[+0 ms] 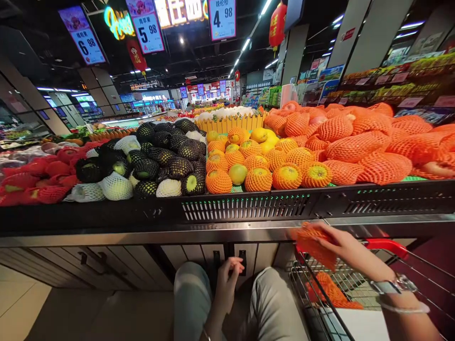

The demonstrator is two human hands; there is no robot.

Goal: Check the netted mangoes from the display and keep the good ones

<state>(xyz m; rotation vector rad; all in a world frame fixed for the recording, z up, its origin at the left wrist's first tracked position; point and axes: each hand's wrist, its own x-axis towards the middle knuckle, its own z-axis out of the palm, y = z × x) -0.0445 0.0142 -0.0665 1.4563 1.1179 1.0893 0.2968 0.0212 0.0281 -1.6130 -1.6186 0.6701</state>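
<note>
An orange foam net (325, 254) is in the right hand (334, 239), gripped between thumb and fingers above the shopping cart (387, 245). Another orange net (330, 291) lies inside the cart. The left hand (227, 279) is between the knees, fingers bent inward; whether they pinch anything, I cannot tell. Beyond the steel edge of the tabletop (231, 232), netted oranges (258, 181) fill a black tray (249, 208). Overhead, one price sign (145, 27) reads 青苹果 5.98, another sign (222, 19) 晚伦橙 4.98, and the leftmost sign (82, 37) 6.98, its name too blurred to read. Gold characters on the red lantern (277, 26) are unclear.
</note>
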